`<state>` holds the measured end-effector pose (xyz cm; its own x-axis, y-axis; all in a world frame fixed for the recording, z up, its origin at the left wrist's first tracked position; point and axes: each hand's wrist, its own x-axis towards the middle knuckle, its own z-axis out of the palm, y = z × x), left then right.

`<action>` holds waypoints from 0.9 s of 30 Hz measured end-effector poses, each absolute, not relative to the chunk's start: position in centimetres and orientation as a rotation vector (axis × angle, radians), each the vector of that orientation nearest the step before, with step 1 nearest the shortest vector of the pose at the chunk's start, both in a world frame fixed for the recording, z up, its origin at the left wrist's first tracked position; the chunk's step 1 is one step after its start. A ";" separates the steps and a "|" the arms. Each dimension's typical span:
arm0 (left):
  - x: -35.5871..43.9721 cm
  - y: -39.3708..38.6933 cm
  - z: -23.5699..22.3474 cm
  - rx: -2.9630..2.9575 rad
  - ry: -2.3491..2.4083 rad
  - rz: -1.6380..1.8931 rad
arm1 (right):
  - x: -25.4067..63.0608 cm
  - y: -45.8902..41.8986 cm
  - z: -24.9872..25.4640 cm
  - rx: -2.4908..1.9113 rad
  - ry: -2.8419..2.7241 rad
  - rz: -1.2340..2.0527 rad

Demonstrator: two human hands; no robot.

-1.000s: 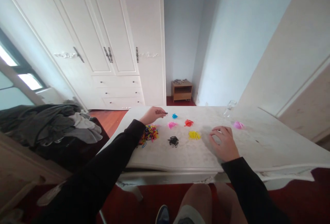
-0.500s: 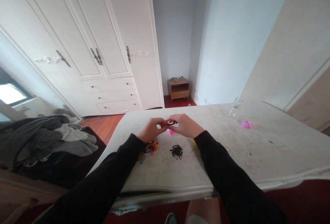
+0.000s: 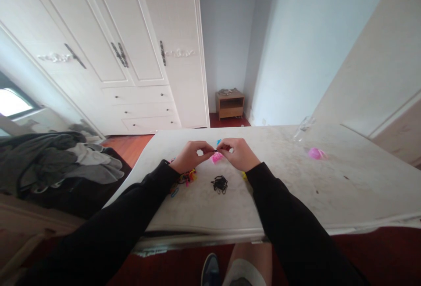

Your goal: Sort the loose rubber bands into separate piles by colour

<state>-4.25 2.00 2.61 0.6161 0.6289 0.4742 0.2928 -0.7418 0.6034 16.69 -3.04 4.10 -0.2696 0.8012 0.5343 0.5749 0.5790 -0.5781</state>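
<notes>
Over the table my left hand (image 3: 192, 156) and my right hand (image 3: 239, 154) meet fingertip to fingertip. Both pinch a tiny black loop-shaped piece (image 3: 215, 150); whether it is a clip or a band I cannot tell. Just under the fingertips lies a pink pile (image 3: 216, 158), with a blue pile (image 3: 219, 141) partly hidden behind. Closer to me is a pile of black loop-shaped pieces (image 3: 219, 184). A mixed-colour pile (image 3: 187, 177) sits beneath my left wrist, partly covered. My right wrist hides most of a yellow pile (image 3: 244, 175). The red pile is out of sight.
On the right of the white table (image 3: 286, 180) are a clear glass or jar (image 3: 304, 129), lying tilted, and a pink rounded object (image 3: 316, 153). Clothes (image 3: 88, 163) are heaped at the left. A wardrobe (image 3: 141, 27) and a small wooden cabinet (image 3: 230, 104) stand beyond.
My right hand has moved left from beside the yellow pile to meet my left hand. Both now pinch the black piece that my left hand held alone. The view has shifted slightly.
</notes>
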 end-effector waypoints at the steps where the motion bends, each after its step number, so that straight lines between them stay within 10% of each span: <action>1: -4.2 2.0 2.6 2.377 0.720 0.956 | 16.7 -3.0 4.1 -1.102 -1.966 0.330; 10: -4.5 2.6 2.3 2.408 0.831 1.072 | 17.1 -2.9 4.1 -1.093 -1.859 0.427; 18: -4.4 2.9 1.9 2.309 0.942 1.129 | 17.6 -3.8 4.4 -0.942 -2.027 1.321; 27: -4.3 2.5 2.1 2.339 0.898 1.094 | 17.4 -4.0 3.9 -1.121 -2.275 1.177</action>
<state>-4.34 2.46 2.07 0.4857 0.6977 0.5266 0.3807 -0.7112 0.5910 17.43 -4.03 3.87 -0.6291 0.7756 -0.0522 0.4906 0.3440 -0.8006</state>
